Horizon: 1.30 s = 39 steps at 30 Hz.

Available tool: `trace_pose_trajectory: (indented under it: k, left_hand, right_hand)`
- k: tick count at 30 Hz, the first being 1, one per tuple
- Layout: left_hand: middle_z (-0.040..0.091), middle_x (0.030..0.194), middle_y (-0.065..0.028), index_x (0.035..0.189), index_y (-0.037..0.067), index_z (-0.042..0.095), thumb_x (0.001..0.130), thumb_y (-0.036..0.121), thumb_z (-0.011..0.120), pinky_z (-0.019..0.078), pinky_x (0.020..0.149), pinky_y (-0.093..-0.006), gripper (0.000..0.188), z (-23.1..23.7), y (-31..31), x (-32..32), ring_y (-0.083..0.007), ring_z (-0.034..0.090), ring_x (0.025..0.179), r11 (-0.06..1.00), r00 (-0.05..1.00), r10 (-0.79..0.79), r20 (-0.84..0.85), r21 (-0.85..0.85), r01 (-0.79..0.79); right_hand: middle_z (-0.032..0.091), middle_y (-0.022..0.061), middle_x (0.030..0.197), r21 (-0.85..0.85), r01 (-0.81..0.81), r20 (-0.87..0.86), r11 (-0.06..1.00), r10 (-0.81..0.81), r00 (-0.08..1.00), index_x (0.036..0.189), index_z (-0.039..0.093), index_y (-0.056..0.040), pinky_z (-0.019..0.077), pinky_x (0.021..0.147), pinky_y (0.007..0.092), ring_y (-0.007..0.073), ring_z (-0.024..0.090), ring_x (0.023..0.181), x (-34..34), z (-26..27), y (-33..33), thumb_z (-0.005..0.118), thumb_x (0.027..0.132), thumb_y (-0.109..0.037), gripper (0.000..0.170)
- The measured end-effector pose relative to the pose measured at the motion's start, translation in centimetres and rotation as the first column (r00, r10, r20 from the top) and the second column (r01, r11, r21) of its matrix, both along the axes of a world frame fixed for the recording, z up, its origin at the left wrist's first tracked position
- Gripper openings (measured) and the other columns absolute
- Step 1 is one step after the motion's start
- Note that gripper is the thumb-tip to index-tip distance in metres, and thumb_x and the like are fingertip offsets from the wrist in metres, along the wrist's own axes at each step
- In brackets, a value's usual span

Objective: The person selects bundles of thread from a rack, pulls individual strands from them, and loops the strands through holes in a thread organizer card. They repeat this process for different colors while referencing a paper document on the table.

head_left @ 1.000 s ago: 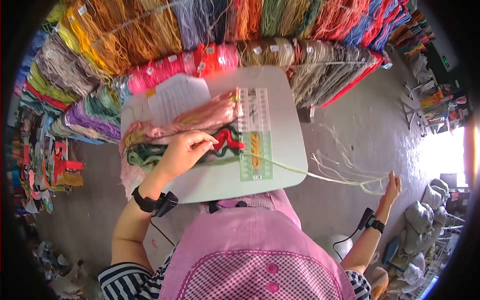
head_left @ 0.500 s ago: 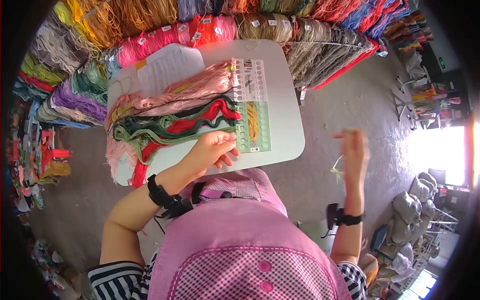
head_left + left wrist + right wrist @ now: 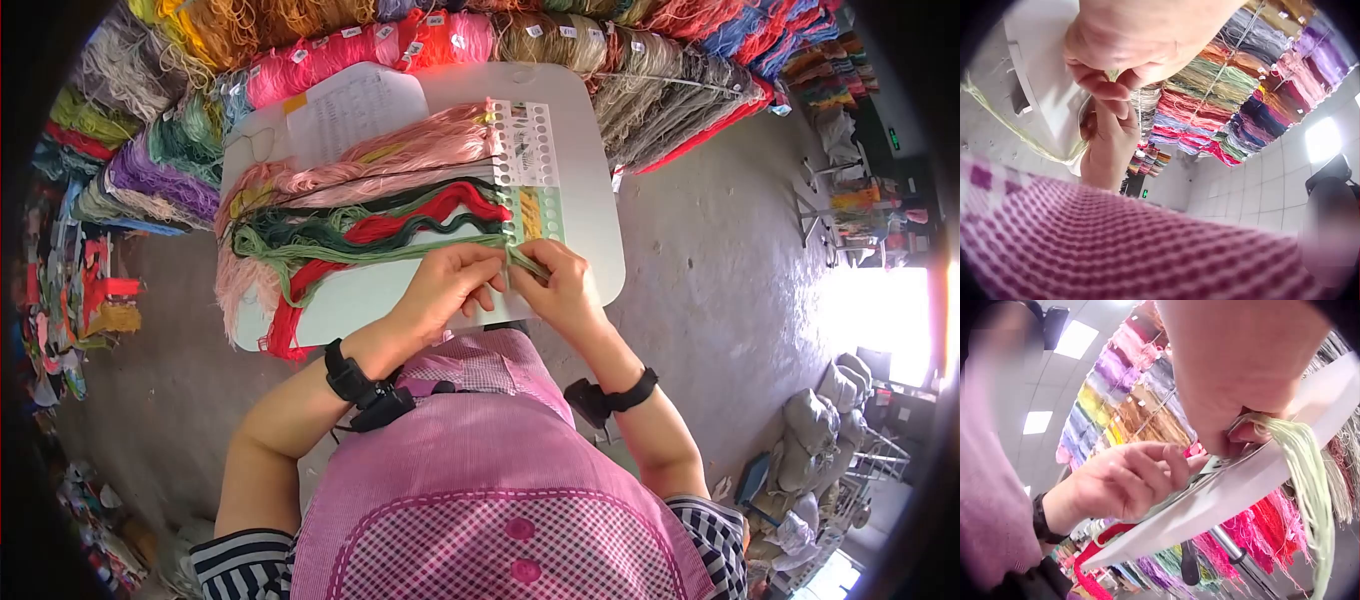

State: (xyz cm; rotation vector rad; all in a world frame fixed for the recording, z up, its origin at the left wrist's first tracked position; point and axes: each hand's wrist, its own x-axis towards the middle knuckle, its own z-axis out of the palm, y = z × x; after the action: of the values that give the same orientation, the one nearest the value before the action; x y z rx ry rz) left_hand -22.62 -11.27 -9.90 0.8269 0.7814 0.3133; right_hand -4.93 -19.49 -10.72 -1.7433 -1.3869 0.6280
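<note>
1. Right hand [image 3: 572, 290] pinches green thread [image 3: 1310, 462] at card's [image 3: 553, 215] near left edge
2. Left hand [image 3: 445, 288], just left, pinches thread too
3. Thread trails left across tabletop [image 3: 590, 170]; card's long axis runs near to far

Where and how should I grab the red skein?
I'd pinch the red skein at its loose tail, hand coming from the table's near left side: the tail hangs past the edge there, while further in it winds among green strands and would likely drag them.
</note>
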Motion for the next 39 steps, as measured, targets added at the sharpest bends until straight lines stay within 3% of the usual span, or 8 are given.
trace_pose_trajectory:
  k: [2, 8, 27, 31, 33, 35, 37, 39]
  left_hand:
    - [0.067, 0.094, -0.0068, 0.119, -0.001, 0.060, 0.097, 0.014, 0.058, 0.0471, 0.053, -0.0196, 0.027, 0.4, 0.9, -0.2, -0.0081, 0.062, 0.068, 0.986, 0.992, -0.127, -0.015, 0.106, 0.128]
    - [0.067, 0.097, -0.0087, 0.112, -0.004, 0.059, 0.097, 0.013, 0.059, 0.0588, 0.069, -0.0264, 0.023, -0.8, 0.9, 1.6, -0.0159, 0.069, 0.081, 0.989, 0.999, -0.033, 0.008, 0.146, 0.031]
    - [0.069, 0.093, -0.0085, 0.107, -0.002, 0.064, 0.094, 0.017, 0.059, 0.0579, 0.069, -0.0270, 0.023, -0.7, 1.7, -0.2, -0.0154, 0.068, 0.074, 0.994, 0.995, -0.051, -0.083, 0.095, 0.059]
    - [0.070, 0.091, -0.0087, 0.115, -0.002, 0.063, 0.091, 0.007, 0.052, 0.0504, 0.055, -0.0266, 0.028, -0.2, 2.7, -1.4, -0.0167, 0.063, 0.063, 0.955, 0.965, 0.227, 0.128, -0.224, -0.195]
    - [0.071, 0.090, -0.0119, 0.130, 0.000, 0.057, 0.091, 0.008, 0.046, 0.0474, 0.050, -0.0242, 0.041, 2.1, 3.1, -2.0, -0.0154, 0.064, 0.058, 0.955, 0.956, -0.056, 0.289, -0.265, 0.136]
    - [0.072, 0.088, -0.0140, 0.149, 0.007, 0.039, 0.093, 0.011, 0.046, 0.0409, 0.044, -0.0186, 0.056, 4.3, 2.4, -0.2, -0.0126, 0.066, 0.055, 0.920, 0.923, -0.384, 0.012, 0.091, 0.381]
    - [0.072, 0.084, -0.0124, 0.139, 0.007, 0.050, 0.093, 0.010, 0.050, 0.0390, 0.043, -0.0185, 0.046, 3.1, 1.4, 1.3, -0.0124, 0.066, 0.055, 0.842, 0.864, -0.479, -0.158, 0.196, 0.503]
    - [0.072, 0.086, -0.0104, 0.130, 0.007, 0.054, 0.093, 0.011, 0.054, 0.0381, 0.043, -0.0183, 0.037, 2.6, 2.1, 1.5, -0.0116, 0.066, 0.056, 0.827, 0.850, -0.497, -0.173, 0.202, 0.525]
  right_hand:
    - [0.065, 0.0084, 0.076, -0.104, -0.018, -0.065, 0.994, 0.012, 0.998, 0.094, 0.068, -0.0014, 0.0495, 0.062, 0.0300, 0.0159, 0.061, 0.063, 0.4, 1.7, 0.0, 0.074, 0.077, -0.019, 0.025]
    - [0.065, 0.0048, 0.073, -0.294, -0.027, -0.188, 0.955, -0.030, 0.982, 0.097, 0.068, -0.0002, 0.0467, 0.061, 0.0265, 0.0082, 0.056, 0.065, 1.2, 2.3, 0.0, 0.073, 0.076, -0.019, 0.029]
    - [0.065, 0.0021, 0.075, -0.275, -0.053, -0.347, 0.960, -0.048, 0.937, 0.102, 0.065, -0.0004, 0.0488, 0.065, 0.0254, 0.0082, 0.059, 0.067, 1.9, 0.5, 0.4, 0.076, 0.074, -0.021, 0.037]
    - [0.066, 0.0037, 0.076, -0.333, -0.094, -0.263, 0.938, 0.004, 0.965, 0.103, 0.065, -0.0008, 0.0505, 0.066, 0.0276, 0.0118, 0.062, 0.069, 2.0, 1.5, 0.8, 0.079, 0.072, -0.025, 0.041]
    - [0.066, 0.0044, 0.076, -0.346, -0.082, -0.212, 0.935, 0.007, 0.977, 0.104, 0.064, -0.0007, 0.0504, 0.066, 0.0284, 0.0125, 0.062, 0.068, 2.0, 2.1, 1.0, 0.080, 0.072, -0.026, 0.044]
    - [0.065, 0.0050, 0.075, -0.358, -0.073, -0.157, 0.931, 0.017, 0.987, 0.105, 0.062, -0.0005, 0.0503, 0.065, 0.0291, 0.0132, 0.061, 0.068, 1.8, 2.0, 1.1, 0.081, 0.072, -0.028, 0.047]
    - [0.062, 0.0054, 0.070, -0.200, 0.030, -0.219, 0.979, -0.075, 0.973, 0.108, 0.058, -0.0002, 0.0489, 0.062, 0.0303, 0.0132, 0.059, 0.063, 1.2, 1.2, 1.1, 0.082, 0.070, -0.031, 0.055]
    - [0.063, 0.0066, 0.070, -0.274, -0.028, -0.187, 0.961, -0.024, 0.982, 0.108, 0.056, -0.0001, 0.0489, 0.061, 0.0302, 0.0136, 0.060, 0.062, 1.8, 1.5, 1.1, 0.081, 0.074, -0.033, 0.054]
